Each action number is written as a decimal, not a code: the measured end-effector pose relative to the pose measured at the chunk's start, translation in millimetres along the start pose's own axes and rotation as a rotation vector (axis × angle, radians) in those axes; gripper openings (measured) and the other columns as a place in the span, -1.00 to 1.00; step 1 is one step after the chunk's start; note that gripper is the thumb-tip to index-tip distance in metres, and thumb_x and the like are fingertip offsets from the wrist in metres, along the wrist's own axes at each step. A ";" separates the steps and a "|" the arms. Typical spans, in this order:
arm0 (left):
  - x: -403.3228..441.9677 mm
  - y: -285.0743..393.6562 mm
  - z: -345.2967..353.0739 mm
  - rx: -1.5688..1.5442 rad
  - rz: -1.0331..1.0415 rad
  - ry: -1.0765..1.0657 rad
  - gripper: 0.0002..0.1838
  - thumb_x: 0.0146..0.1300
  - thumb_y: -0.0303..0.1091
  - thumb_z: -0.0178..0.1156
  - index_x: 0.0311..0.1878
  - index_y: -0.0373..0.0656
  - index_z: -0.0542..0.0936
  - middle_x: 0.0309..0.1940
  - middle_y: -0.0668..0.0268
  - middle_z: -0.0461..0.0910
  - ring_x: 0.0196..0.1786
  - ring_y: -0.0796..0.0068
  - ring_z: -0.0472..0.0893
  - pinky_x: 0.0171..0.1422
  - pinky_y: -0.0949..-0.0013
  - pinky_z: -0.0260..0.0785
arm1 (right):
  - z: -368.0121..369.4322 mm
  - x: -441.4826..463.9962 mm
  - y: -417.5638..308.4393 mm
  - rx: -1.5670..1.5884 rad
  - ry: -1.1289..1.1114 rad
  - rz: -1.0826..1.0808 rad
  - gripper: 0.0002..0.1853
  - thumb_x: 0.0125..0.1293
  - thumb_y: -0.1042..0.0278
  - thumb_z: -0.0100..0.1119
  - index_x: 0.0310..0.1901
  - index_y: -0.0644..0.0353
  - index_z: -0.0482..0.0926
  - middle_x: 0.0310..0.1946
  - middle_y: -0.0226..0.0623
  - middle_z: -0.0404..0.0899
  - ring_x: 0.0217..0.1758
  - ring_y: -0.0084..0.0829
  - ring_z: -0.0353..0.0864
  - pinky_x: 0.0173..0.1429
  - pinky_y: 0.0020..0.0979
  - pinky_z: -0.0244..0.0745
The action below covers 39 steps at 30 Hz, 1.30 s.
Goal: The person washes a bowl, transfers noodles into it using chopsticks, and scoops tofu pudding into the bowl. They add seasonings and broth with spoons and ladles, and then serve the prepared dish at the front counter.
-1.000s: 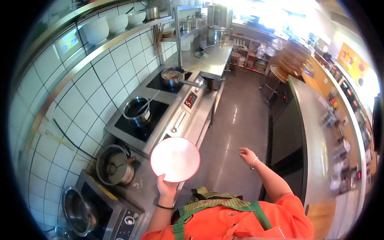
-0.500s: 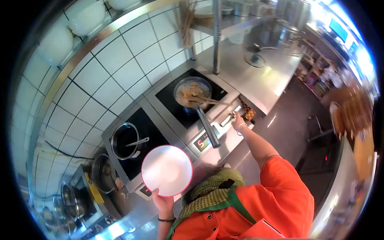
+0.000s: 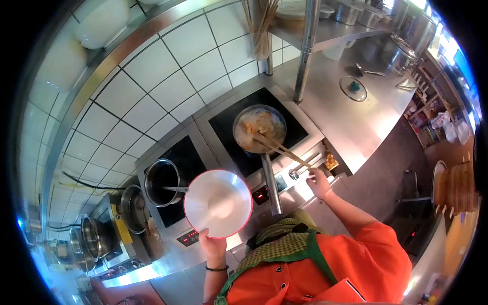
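The induction cooktop (image 3: 226, 127) carries a long-handled pan (image 3: 266, 163) and a steel pot (image 3: 160, 174), and the adjoining steel desk (image 3: 351, 124) a glass lid (image 3: 349, 89) and a ladle (image 3: 371, 72).

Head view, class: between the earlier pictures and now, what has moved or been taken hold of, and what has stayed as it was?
The right hand has moved from over the floor to the outer ends of the chopsticks; whether it grips them is hard to tell. The camera has turned toward the pan. The left hand still holds the red-rimmed bowl, and the pan stays on its cooktop.
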<state>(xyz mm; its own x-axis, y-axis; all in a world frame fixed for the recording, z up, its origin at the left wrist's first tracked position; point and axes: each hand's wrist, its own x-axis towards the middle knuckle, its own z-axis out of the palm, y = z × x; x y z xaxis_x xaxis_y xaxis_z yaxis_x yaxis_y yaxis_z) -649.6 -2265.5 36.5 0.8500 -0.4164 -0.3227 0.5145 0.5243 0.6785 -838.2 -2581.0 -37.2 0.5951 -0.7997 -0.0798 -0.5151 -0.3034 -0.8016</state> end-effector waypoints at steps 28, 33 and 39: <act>38.4 -96.6 89.8 0.996 -0.240 -0.118 -0.56 0.28 -0.14 0.04 0.14 -0.18 0.34 0.03 0.14 0.45 0.05 0.27 0.47 0.12 0.29 0.33 | -219.0 154.0 150.0 0.665 0.106 0.242 -0.70 0.17 0.41 -0.07 -0.03 0.19 0.34 -0.53 -0.37 0.42 -0.70 -0.59 0.32 -0.69 -0.54 0.20; 37.1 -111.3 119.9 0.490 -0.570 -0.155 -0.57 0.22 -0.31 0.12 0.11 -0.24 0.30 -0.13 0.10 0.55 -0.31 0.32 0.62 -0.28 0.31 0.57 | -200.8 179.0 165.2 0.748 0.145 0.303 -0.77 0.17 0.29 0.03 -0.15 0.14 0.37 -0.63 -0.35 0.44 -0.73 -0.56 0.38 -0.77 -0.53 0.29; 46.1 -142.7 121.5 0.455 -0.564 -0.103 -0.61 0.17 -0.40 0.15 0.07 -0.22 0.35 -0.44 0.27 0.47 -0.58 0.52 0.46 -0.53 0.43 0.36 | -210.8 145.0 116.1 0.059 0.386 0.010 -0.50 0.15 0.27 0.17 0.11 0.20 0.28 -0.24 -0.11 0.46 -0.25 -0.34 0.51 -0.24 -0.30 0.44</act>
<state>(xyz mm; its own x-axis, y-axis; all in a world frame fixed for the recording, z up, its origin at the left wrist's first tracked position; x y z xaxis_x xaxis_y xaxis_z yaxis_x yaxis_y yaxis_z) -697.5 -2449.8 4.9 0.4430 -0.6114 -0.6557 0.7537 -0.1420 0.6417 -941.7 -2841.4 -16.9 0.3086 -0.9420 0.1317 -0.4766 -0.2729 -0.8357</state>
